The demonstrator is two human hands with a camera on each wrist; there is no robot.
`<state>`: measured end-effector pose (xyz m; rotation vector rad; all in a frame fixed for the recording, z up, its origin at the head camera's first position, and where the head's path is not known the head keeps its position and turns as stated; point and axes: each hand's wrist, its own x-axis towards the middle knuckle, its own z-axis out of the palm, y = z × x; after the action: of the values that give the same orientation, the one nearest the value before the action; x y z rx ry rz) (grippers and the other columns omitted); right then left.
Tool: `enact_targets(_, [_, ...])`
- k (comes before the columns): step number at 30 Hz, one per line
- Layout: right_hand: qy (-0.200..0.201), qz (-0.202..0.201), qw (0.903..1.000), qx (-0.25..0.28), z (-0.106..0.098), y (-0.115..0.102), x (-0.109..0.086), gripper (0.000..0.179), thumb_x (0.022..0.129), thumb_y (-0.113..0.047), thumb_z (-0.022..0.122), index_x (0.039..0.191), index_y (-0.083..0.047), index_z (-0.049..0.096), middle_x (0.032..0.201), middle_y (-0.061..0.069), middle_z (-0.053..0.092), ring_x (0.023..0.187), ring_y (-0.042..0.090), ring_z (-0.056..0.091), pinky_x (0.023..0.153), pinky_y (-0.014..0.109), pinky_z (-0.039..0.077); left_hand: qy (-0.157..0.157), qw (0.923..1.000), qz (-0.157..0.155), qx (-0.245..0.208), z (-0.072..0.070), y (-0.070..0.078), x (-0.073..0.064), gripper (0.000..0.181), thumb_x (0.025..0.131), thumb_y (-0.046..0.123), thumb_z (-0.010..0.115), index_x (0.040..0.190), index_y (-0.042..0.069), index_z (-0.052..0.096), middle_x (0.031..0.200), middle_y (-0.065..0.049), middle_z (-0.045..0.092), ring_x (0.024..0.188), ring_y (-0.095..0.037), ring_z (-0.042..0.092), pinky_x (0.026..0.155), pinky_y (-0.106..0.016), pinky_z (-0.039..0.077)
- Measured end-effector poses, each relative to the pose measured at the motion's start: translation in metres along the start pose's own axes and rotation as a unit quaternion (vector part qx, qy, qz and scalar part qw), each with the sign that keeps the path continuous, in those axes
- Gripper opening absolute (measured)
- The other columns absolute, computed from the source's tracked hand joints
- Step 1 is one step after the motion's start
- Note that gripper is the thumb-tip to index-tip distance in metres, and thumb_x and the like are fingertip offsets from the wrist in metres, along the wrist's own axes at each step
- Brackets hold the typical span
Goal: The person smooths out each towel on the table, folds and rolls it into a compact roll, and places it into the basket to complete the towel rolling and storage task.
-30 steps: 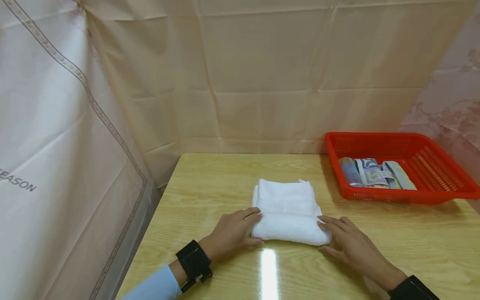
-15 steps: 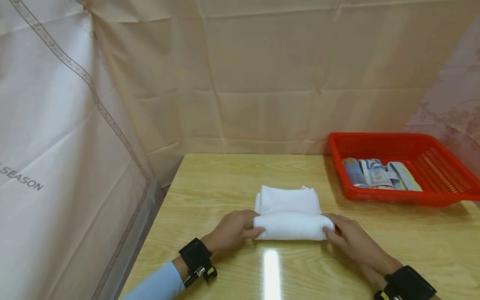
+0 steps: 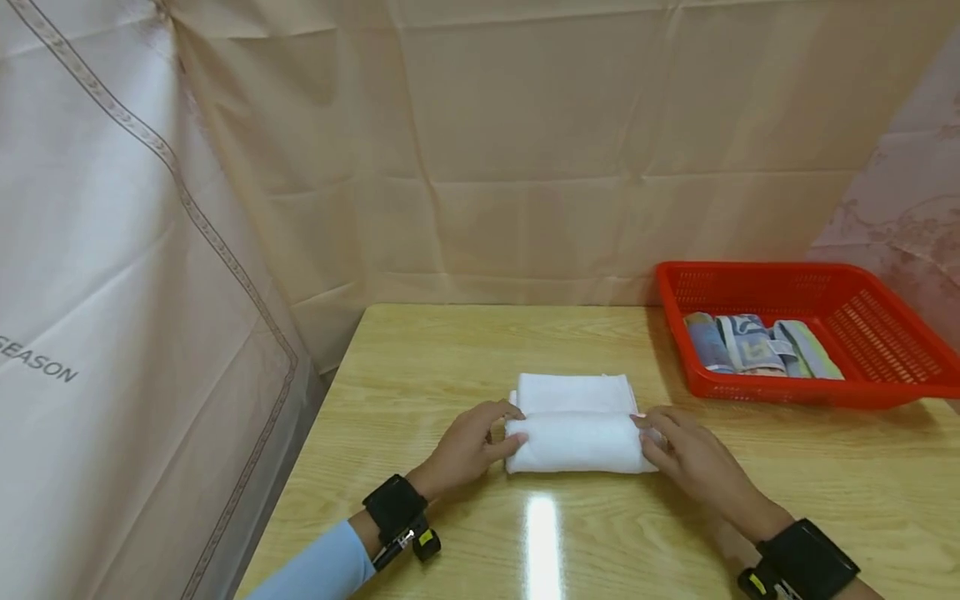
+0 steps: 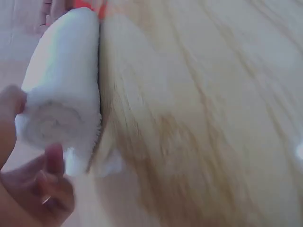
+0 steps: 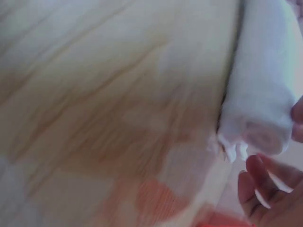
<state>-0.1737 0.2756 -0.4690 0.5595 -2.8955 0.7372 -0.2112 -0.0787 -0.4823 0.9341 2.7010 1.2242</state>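
Note:
A white towel point(image 3: 577, 442) lies on the wooden table, its near part rolled up and its far part a flat folded strip. My left hand point(image 3: 468, 446) holds the left end of the roll, thumb on the near side and index finger on top. At the right end, my right hand point(image 3: 693, 458) grips the roll in the same way. In the left wrist view the spiral end of the towel point(image 4: 54, 123) faces the curled fingers point(image 4: 54, 158). The other end of the towel point(image 5: 265, 135) shows in the right wrist view, beside bent fingers point(image 5: 258, 172).
A red plastic basket point(image 3: 885, 392) stands at the back right of the table point(image 3: 420, 358), with several rolled patterned towels point(image 3: 750, 346) in its left part. Beige cloth point(image 3: 495, 150) hangs behind the table, and a pale cloth point(image 3: 135, 333) hangs at the left.
The near part of the towel has been rolled further away from me, and the flat strip beyond it is shorter. Both hands have shifted their hold on the roll's ends.

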Motion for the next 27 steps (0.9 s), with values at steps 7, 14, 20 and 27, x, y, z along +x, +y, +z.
enact_targets(7, [0.026,-0.062,0.9947,-0.077,0.001,-0.001,-0.008,0.066,0.084,-0.047,0.084,0.134,-0.008,0.067,0.137,0.013,0.061,0.120,0.037,0.057,0.091,0.059,0.052,0.022,0.9750,0.072,0.209,0.001,0.006,-0.006,0.043,0.108,0.040,0.053,0.139,0.012,0.063,0.134,-0.002,0.065,0.097,-0.012,0.070,0.072,-0.025,0.056])
enact_targets(14, [0.018,-0.054,0.9974,-0.043,0.005,0.001,-0.006,0.056,0.085,-0.026,0.085,0.131,-0.002,0.065,0.126,0.015,0.066,0.111,0.032,0.065,0.091,0.054,0.054,-0.030,0.9597,0.081,0.268,0.003,0.009,-0.008,0.070,0.103,0.060,0.049,0.150,0.008,0.051,0.142,-0.007,0.060,0.113,-0.019,0.068,0.078,-0.031,0.059])
enact_targets(20, [0.002,-0.025,0.9997,-0.002,0.007,0.002,0.002,0.046,0.097,-0.031,0.073,0.131,-0.002,0.063,0.121,0.013,0.069,0.101,0.025,0.066,0.090,0.054,0.055,0.004,0.9891,0.036,0.143,0.003,0.009,0.006,0.038,0.108,0.043,0.052,0.130,0.014,0.063,0.100,0.000,0.071,0.081,-0.006,0.064,0.064,-0.023,0.053])
enact_targets(27, [-0.029,0.016,0.9972,0.066,0.004,-0.003,0.015,0.043,0.103,-0.035,0.064,0.134,-0.004,0.058,0.112,0.010,0.070,0.092,0.019,0.064,0.083,0.044,0.056,0.040,0.9932,0.015,0.108,0.003,0.005,0.014,0.022,0.109,0.037,0.051,0.124,0.023,0.061,0.075,0.007,0.054,0.065,-0.006,0.050,0.054,-0.024,0.041])
